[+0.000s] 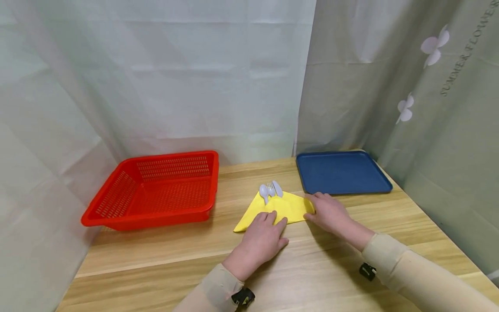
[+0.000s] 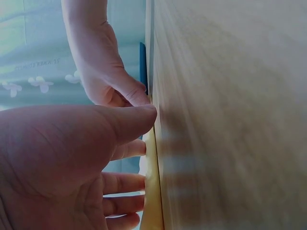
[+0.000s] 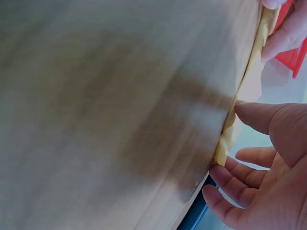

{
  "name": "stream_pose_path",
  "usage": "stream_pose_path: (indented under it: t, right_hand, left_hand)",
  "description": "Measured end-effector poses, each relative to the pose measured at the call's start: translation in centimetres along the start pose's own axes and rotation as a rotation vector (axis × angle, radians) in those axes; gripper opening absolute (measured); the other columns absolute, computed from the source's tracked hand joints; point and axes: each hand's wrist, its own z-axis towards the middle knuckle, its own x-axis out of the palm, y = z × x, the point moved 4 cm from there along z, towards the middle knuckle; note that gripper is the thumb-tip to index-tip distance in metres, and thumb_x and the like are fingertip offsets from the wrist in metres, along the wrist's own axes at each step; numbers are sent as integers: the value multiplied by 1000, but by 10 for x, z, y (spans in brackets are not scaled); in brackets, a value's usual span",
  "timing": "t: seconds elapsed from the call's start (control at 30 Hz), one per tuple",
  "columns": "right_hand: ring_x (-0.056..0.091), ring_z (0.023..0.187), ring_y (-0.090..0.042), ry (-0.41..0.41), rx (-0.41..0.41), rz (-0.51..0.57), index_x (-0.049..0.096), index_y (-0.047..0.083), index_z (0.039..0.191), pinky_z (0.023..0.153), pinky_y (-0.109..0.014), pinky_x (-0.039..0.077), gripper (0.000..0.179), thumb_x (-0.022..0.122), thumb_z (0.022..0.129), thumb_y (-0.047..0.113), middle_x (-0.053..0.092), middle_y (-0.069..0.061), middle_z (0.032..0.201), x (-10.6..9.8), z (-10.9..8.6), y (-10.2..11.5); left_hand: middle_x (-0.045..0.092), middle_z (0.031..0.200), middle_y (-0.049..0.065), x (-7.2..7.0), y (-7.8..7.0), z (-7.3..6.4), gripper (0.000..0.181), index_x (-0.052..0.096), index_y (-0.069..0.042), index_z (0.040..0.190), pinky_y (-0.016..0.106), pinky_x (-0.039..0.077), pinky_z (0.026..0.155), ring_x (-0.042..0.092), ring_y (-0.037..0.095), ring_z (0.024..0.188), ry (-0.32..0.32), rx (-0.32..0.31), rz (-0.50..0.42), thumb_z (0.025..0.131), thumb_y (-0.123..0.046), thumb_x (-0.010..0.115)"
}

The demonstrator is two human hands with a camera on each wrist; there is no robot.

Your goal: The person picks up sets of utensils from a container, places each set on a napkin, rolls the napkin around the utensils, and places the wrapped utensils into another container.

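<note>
A yellow napkin (image 1: pixel 288 208), folded to a flat pointed shape, lies mid-table. From its upper edge stick out a pale plastic spoon (image 1: pixel 264 191), a fork (image 1: pixel 270 189) and a knife (image 1: pixel 277 188); their lower parts are hidden under the cloth. My left hand (image 1: pixel 262 238) rests its fingertips on the napkin's near edge, fingers fairly straight and thumb apart. At the napkin's right corner, my right hand (image 1: pixel 329 212) holds the cloth between thumb and fingers. In the right wrist view that right hand (image 3: pixel 268 158) has the slightly bunched corner between its digits.
A red plastic basket (image 1: pixel 204 215) with slotted walls stands at the left of the wooden table (image 1: pixel 156 260). A blue tray (image 1: pixel 345 173) lies at the back right, just beyond my right hand. Pale curtains (image 1: pixel 195 78) enclose the back and sides.
</note>
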Motion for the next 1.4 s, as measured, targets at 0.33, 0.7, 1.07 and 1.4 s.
stream_pose_path:
  t: [0.33,0.7,1.07,1.4]
  right_hand:
    - [66,109,-41,132,69,57,67,-5,144,91,-57,59,70,92,90,32,68,-23,124,-6,12,-2]
    - [67,109,-42,169,127,25,73,-6,129,92,-58,58,63,89,93,43,70,-22,120,-10,15,-8]
    - [70,105,-35,213,120,76,72,-2,131,88,-55,59,84,88,85,66,73,-15,118,65,54,-80]
    - [61,86,-28,190,142,298,61,2,121,76,-45,51,46,90,90,20,67,-13,102,-6,21,-9]
  left_hand:
    - [60,157,12,-2,-1,-1,60,64,-21,157,43,42,122,54,31,145,14,-6,-1,107,-53,70]
    - [60,157,13,-2,-2,-1,61,64,-21,157,45,43,121,54,32,144,17,-3,4,107,-54,69]
    - [61,155,12,-2,-2,-1,59,64,-22,157,42,44,120,55,30,143,5,1,24,107,-53,70]
    - [60,156,13,-2,-1,-1,60,64,-21,157,45,43,121,55,31,143,12,-2,12,107,-53,70]
